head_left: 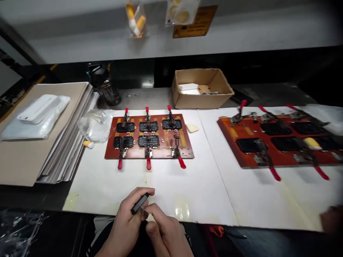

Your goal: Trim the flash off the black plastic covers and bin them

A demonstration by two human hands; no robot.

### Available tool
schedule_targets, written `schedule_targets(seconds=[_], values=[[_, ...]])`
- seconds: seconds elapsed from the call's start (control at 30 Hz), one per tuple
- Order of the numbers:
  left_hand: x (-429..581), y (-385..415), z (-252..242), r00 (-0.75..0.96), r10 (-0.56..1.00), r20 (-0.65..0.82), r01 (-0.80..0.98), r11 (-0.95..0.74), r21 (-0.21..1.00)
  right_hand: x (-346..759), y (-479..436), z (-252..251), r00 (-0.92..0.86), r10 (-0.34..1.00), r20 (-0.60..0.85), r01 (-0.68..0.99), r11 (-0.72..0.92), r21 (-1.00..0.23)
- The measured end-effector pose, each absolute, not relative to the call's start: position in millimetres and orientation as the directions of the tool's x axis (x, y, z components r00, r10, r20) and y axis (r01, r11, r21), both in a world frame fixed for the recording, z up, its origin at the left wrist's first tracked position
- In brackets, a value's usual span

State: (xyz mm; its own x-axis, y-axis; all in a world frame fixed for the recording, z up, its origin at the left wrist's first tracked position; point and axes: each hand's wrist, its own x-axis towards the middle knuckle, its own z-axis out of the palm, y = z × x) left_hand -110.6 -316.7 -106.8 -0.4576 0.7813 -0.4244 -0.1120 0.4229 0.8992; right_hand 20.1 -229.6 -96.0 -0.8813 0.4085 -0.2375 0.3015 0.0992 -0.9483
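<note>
- Left hand (128,223): fingers curled, pinching a black rectangular bar (139,203).
- Right hand (163,230): fingers pressed together on a small metal piece (145,213) at the bar's lower end.
- Handling: bar appears light and stiff; take hold along its 2 long edges.
- Long axis: tilted, lower left to upper right.
- Location: held just beyond the near edge of the desk (107,185), between both hands.

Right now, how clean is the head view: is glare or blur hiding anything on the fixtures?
Head view: the right clamp board is smeared with motion blur, its clamps soft; the left clamp board stays fairly sharp, with no glare on it. Glare sits on the white table sheet near the bottom edge, and the corners fall dark.
</note>
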Motion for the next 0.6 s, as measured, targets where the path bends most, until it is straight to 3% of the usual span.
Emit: schedule_targets(seconds=[0.17, 0.33, 0.6], values=[[-116.8, -313.4, -97.5, -0.514, 0.782, -0.354, -0.081, 0.366, 0.927, 3.1, -246.1, -106.2, -0.834, 0.509, -0.212, 0.388, 0.267, -0.882], [-118.3, -313.2, -98.0, -0.496, 0.805, -0.325, -0.040, 0.352, 0.935, -0.9, -243.8, -101.4, -0.847, 0.522, -0.102, 0.349, 0.401, -0.847], [-121.3, -308.1, -94.3, -0.467, 0.831, -0.303, -0.015, 0.335, 0.942, -0.3, -242.0, -102.2, -0.861, 0.502, -0.083, 0.329, 0.424, -0.844]])
